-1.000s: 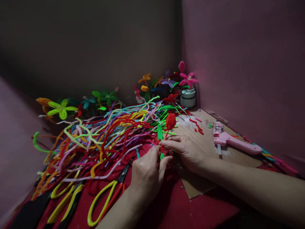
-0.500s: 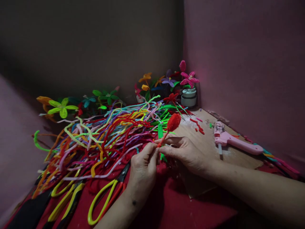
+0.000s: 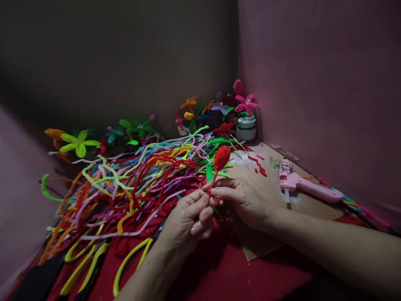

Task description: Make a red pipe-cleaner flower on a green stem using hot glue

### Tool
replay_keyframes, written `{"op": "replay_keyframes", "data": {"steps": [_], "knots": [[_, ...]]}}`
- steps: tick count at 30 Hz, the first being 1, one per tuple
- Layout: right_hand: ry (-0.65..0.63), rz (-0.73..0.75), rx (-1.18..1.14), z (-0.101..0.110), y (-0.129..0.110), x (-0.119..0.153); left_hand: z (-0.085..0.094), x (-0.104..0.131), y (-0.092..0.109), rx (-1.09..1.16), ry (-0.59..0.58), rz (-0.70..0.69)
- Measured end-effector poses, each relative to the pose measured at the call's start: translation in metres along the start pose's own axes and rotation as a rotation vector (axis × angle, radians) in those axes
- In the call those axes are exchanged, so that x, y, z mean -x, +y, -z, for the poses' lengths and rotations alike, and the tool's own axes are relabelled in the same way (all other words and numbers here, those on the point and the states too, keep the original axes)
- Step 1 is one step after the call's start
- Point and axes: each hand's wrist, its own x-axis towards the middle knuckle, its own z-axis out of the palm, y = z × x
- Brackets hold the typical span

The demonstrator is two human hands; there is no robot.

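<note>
A fuzzy red bud point(image 3: 222, 157) on a thin red stem stands tilted above my two hands, which meet near the centre. My left hand point(image 3: 191, 213) pinches the lower end of the stem, its other fingers curled. From the right, my right hand point(image 3: 242, 198) grips the same stem between thumb and forefinger, just above the left fingertips. The very bottom of the stem is hidden by the fingers. Just behind it a green fuzzy leaf piece point(image 3: 209, 172) shows, partly covered by the hands.
Many coloured pipe cleaners point(image 3: 125, 175) are heaped at left. Yellow-handled scissors point(image 3: 128, 261) and pliers point(image 3: 90, 271) lie in front. A pink glue gun point(image 3: 308, 186) rests on a brown board point(image 3: 266, 179). Fuzzy flowers point(image 3: 80, 143) and a white-lidded jar point(image 3: 246, 127) stand behind.
My left hand has turned, and more of its curled fingers now show. The red bud is more upright and slightly further left. The whole view has shifted a little.
</note>
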Motion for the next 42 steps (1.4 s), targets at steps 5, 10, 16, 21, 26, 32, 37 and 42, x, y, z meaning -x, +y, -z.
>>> {"op": "replay_keyframes", "data": {"steps": [5,10,16,21,26,32,37,42], "knots": [[-0.106,0.026,-0.042,-0.002,-0.003,0.003,-0.001,0.001,-0.001,0.144,-0.1,0.032],[-0.057,0.053,-0.073,-0.003,-0.002,0.002,-0.002,0.001,-0.002,0.012,-0.071,0.022],[0.05,-0.017,-0.125,0.0,0.006,-0.001,-0.006,0.003,-0.002,-0.494,0.166,-0.187],[0.074,-0.059,-0.145,0.001,0.011,0.0,-0.007,0.003,-0.01,-0.95,0.354,-0.484],[0.066,0.008,-0.102,-0.001,0.008,0.0,0.003,0.002,-0.017,-1.391,0.379,-0.796],[0.085,0.089,-0.001,-0.001,0.011,0.0,0.01,0.0,-0.016,-1.454,0.344,-0.899],[0.061,0.116,0.033,-0.003,0.008,0.001,0.005,0.002,-0.013,-1.149,0.381,-0.632],[0.031,0.065,0.082,-0.006,-0.003,0.002,-0.006,0.004,-0.003,-0.77,0.381,-0.331]]}}
